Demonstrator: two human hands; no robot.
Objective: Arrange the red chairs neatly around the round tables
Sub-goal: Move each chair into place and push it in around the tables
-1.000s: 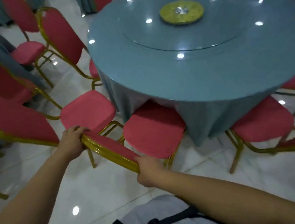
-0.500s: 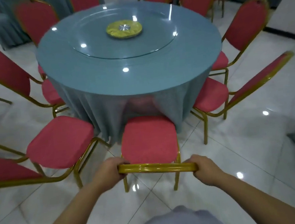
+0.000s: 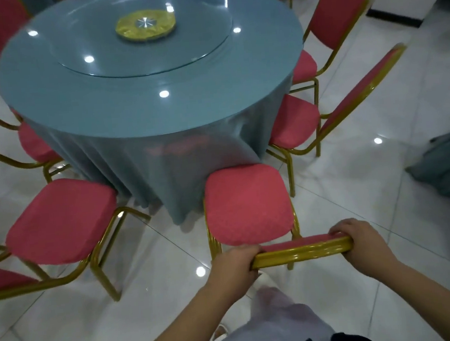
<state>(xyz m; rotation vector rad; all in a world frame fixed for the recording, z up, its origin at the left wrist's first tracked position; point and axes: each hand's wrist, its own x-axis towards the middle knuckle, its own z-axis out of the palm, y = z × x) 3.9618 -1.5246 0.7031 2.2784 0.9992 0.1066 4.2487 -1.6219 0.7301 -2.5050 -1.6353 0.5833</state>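
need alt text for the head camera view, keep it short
A person's left hand and right hand grip the backrest top of a red chair, its seat front at the blue cloth of the round table. Around the table stand other red chairs on a shiny white tile floor.

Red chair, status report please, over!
Left grip and right grip hold red chair by backrest top. Seat front at the tablecloth. Neighbour chair close on right.

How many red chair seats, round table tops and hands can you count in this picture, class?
Red chair seats: 5
Round table tops: 1
Hands: 2, both gripping one chair's backrest
Total: 8
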